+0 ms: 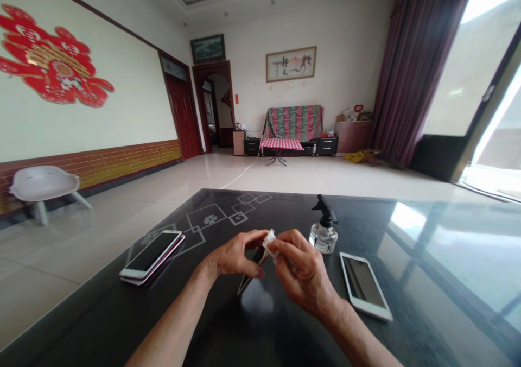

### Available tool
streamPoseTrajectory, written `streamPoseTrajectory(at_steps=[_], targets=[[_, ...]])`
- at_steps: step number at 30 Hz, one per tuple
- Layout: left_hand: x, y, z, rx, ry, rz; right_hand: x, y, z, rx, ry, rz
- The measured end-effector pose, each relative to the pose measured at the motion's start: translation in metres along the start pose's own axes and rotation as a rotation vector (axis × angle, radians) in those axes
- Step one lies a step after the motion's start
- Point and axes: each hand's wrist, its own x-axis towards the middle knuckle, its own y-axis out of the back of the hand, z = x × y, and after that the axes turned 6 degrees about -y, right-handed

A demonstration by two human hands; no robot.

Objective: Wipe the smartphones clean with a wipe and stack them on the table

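Note:
My left hand [234, 257] is closed round a dark phone [251, 273] held on edge above the black glass table [427, 258]. My right hand [303, 272] pinches a small white wad of cloth or tissue [270, 240] against the top of that phone. The two hands meet over the middle of the table. A small clear spray bottle [323, 231] with a black trigger head stands just beyond my right hand.
Two stacked phones [152, 255] lie to the left on the table, and a white phone [365, 284] lies to the right. Beyond are a tiled floor, a white chair [43, 185], a covered sofa [293, 122] and a small table [280, 144].

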Motion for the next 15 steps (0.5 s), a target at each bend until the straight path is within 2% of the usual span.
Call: streamPoseTrajectory(at_steps=[6, 10, 15], targets=[[0.001, -0.002, 0.004, 0.003, -0.007, 0.007, -0.002, 0.0, 0.003, -0.022, 0.031, 0.01], [0.001, -0.004, 0.002, 0.097, 0.021, 0.01, -0.001, 0.001, 0.011, -0.072, 0.026, 0.034], [0.002, -0.006, 0.003, 0.11, -0.026, -0.067, 0.0, 0.003, 0.024, -0.103, -0.025, 0.088]])
